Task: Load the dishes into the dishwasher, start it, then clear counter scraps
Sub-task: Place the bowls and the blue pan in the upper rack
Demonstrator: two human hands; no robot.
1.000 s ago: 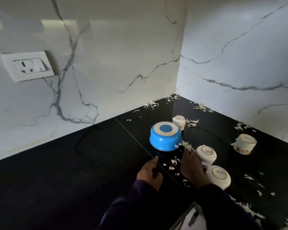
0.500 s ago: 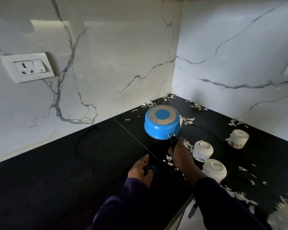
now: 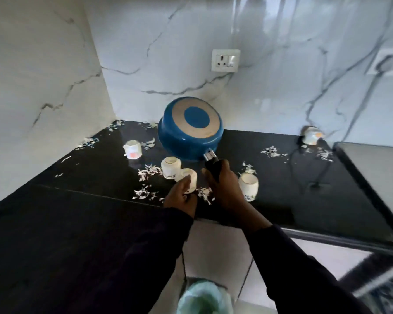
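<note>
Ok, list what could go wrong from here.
1. The right hand holds the blue saucepan aloft by its handle, above the upturned cups; a slip could break them.
2. The left hand touches one cup while two crowd close; lifting could knock them.

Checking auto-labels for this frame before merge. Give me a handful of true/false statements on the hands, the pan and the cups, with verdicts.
1. The right hand holds the blue saucepan by its black handle. True.
2. The saucepan sits flat on the countertop. False: it is lifted and tilted, its base facing the camera.
3. The left hand touches a white cup. True.
4. The cups near the hands stand mouth up. False: they stand upside down on the black countertop.
5. White scraps lie scattered on the countertop. True.
6. The wall carries no socket. False: a white socket plate is mounted behind the pan.
</note>
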